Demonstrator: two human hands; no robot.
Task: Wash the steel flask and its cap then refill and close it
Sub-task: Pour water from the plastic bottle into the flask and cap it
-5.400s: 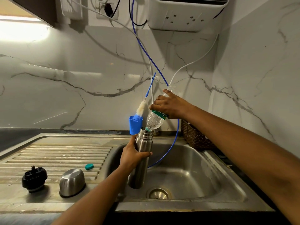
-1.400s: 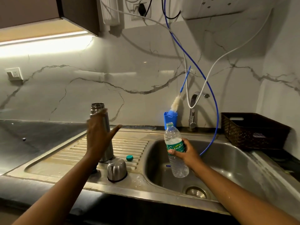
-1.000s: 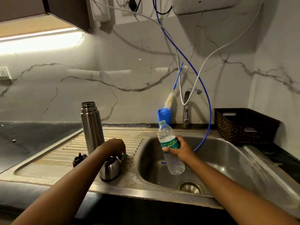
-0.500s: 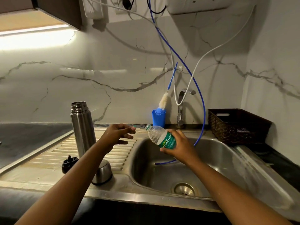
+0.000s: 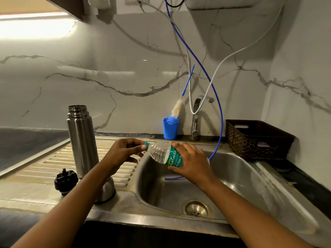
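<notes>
Steel flask (image 5: 81, 140) is standing uncapped on the drainboard (image 5: 53, 163), probably slick, best gripped mid-body, while my right hand (image 5: 194, 163) is gripping the bottle (image 5: 161, 153) and my left hand (image 5: 121, 153) is pinching its green cap (image 5: 146, 145).

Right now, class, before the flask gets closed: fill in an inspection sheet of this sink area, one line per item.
Surface: ribbed steel drainboard left of the sink basin.
Job's things: steel flask upright on the drainboard, mouth open; black stopper and steel cup cap sit in front of it, off the flask.
Clutter: blue cup holding a bottle brush by the tap; brown basket at right.
Grips: left hand pinches the green cap on the plastic bottle; right hand holds that bottle tilted.
Cables: blue tube hangs into the basin; white tube loops by the tap.
Surroundings: marble wall; white appliance above.
</notes>
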